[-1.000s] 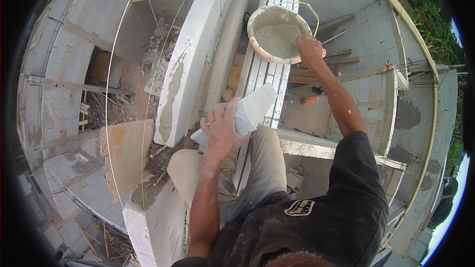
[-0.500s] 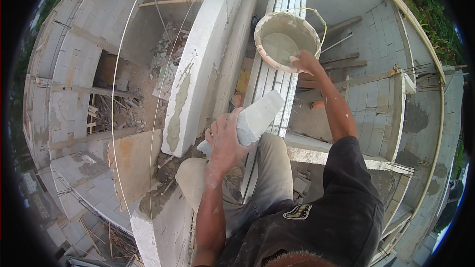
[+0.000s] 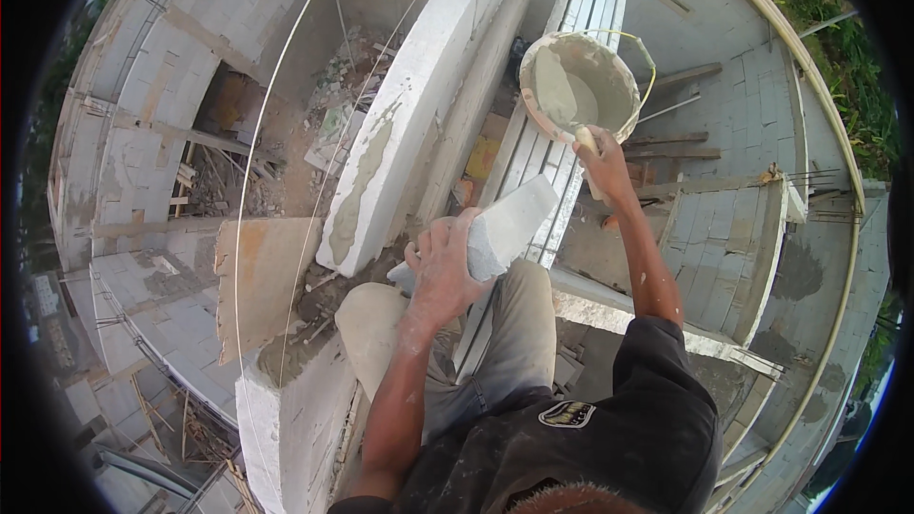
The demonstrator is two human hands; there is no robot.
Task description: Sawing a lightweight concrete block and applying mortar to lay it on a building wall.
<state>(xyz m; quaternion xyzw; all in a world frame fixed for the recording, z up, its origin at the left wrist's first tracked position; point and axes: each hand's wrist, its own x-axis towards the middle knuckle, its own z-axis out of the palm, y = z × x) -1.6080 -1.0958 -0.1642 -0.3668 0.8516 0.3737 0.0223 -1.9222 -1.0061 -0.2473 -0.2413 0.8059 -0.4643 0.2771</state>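
My left hand (image 3: 443, 271) grips a pale lightweight concrete block (image 3: 514, 219) above my knees, fingers bent over its side. The block's narrow end tilts up and to the right. Ahead, my right hand (image 3: 606, 168) is closed around the handle of a trowel (image 3: 555, 84). Its blade, coated in grey mortar, is inside the mortar-caked bucket (image 3: 628, 95), above wet mortar (image 3: 583, 95). The bucket has a yellowish wire handle and stands on long metal-coloured planks. To the left, wet mortar (image 3: 367, 167) lies along the white block wall (image 3: 447, 29).
A mortar-topped wall end (image 3: 257, 409) stands at lower left, beside a tan board (image 3: 262, 276). White string lines (image 3: 249, 171) run along the wall. Rooms with rubble (image 3: 333, 124) lie far below on the left. Planks (image 3: 571, 19) run ahead; timber lies at right.
My right hand has lifted and turned the trowel, so its mortar-covered blade now shows inside the bucket. The view has shifted slightly; my left hand still holds the block.
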